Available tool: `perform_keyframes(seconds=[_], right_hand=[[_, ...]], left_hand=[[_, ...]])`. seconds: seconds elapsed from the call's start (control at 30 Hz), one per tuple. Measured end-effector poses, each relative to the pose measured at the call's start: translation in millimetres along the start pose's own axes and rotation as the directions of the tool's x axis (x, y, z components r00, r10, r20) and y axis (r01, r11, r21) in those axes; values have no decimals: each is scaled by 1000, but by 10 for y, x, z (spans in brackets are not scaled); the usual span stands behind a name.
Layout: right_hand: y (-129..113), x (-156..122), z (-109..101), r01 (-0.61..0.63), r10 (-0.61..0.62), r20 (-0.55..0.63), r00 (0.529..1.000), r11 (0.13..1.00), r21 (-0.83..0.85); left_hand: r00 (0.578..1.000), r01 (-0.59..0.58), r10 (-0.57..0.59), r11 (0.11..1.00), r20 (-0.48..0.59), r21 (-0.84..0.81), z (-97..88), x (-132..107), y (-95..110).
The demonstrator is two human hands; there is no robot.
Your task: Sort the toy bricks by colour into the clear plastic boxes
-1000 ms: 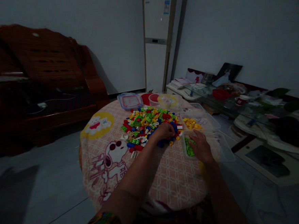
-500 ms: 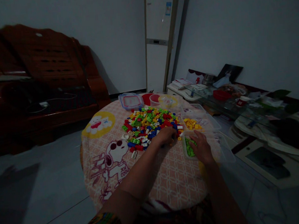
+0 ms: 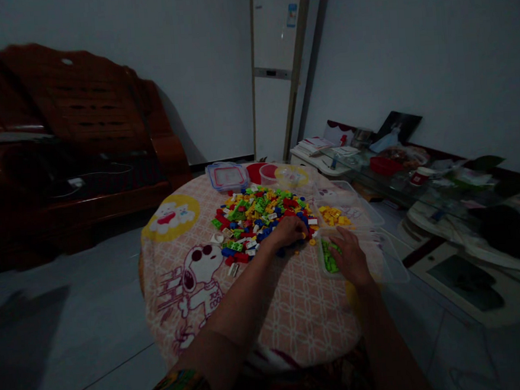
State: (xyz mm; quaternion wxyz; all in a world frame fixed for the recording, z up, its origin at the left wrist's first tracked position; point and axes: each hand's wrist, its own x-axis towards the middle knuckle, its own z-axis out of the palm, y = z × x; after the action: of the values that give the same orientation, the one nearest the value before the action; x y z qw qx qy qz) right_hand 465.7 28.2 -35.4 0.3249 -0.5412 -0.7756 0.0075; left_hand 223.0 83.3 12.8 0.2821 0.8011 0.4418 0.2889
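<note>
A heap of small coloured bricks [image 3: 255,216] lies in the middle of a round table under a cartoon-print cloth [image 3: 189,271]. My left hand [image 3: 289,231] rests on the heap's near right edge, fingers curled down into the bricks; what it grips is hidden. My right hand [image 3: 348,257] lies over a clear tub holding green bricks [image 3: 329,260], fingers bent on its rim. Just behind it stands a clear tub with yellow bricks [image 3: 335,215].
Lidded and round containers [image 3: 227,176] stand at the table's far edge. A dark wooden sofa [image 3: 61,149] is at left, a tall white air-conditioner unit [image 3: 273,69] behind, and a cluttered glass low table [image 3: 410,172] at right.
My left hand has shifted slightly along the near edge of the heap. My right hand stays on the green-brick tub.
</note>
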Motion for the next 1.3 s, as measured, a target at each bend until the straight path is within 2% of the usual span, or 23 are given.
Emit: perform_keyframes(seconds=[0.13, 0.27, 0.33, 0.43, 0.53, 0.63, 0.77, 0.87, 1.07, 1.3], right_hand=[[6, 2, 12, -4, 4, 1, 1000, 1000, 12], [-10, 4, 7, 6, -6, 1, 1000, 1000, -18], [-22, 4, -1, 9, -9, 4, 1000, 999, -36], [-32, 3, -5, 6, -6, 7, 1000, 999, -43], [-30, 6, 1, -2, 2, 4, 1000, 999, -36], [-29, 13, 1, -1, 2, 16, 1000, 999, -35], [-36, 19, -16, 4, -3, 22, 1000, 999, -47], [-36, 14, -17, 3, -2, 8, 1000, 999, -47], [-10, -4, 16, 16, -16, -11, 1000, 999, -41], [-6, 1, -5, 8, -6, 18, 1000, 998, -69]], left_hand=[[988, 75, -92, 988, -126, -136, 70, 65, 6], [963, 150, -212, 933, -166, -327, 282, 309, 72], [963, 117, -205, 903, -175, -414, 383, 447, 117], [971, -3, -105, 892, -213, -453, 444, 541, 137], [976, -22, -52, 943, -211, -331, 392, 448, 75], [991, 23, -35, 995, -130, -93, 321, 264, -3], [998, -29, 39, 982, -46, 189, 346, 90, -14], [998, -48, 61, 953, -32, 300, 413, 34, 37], [998, -31, 46, 932, -32, 362, 443, 7, 56], [990, -45, 77, 967, -119, 252, 433, 82, -49]])
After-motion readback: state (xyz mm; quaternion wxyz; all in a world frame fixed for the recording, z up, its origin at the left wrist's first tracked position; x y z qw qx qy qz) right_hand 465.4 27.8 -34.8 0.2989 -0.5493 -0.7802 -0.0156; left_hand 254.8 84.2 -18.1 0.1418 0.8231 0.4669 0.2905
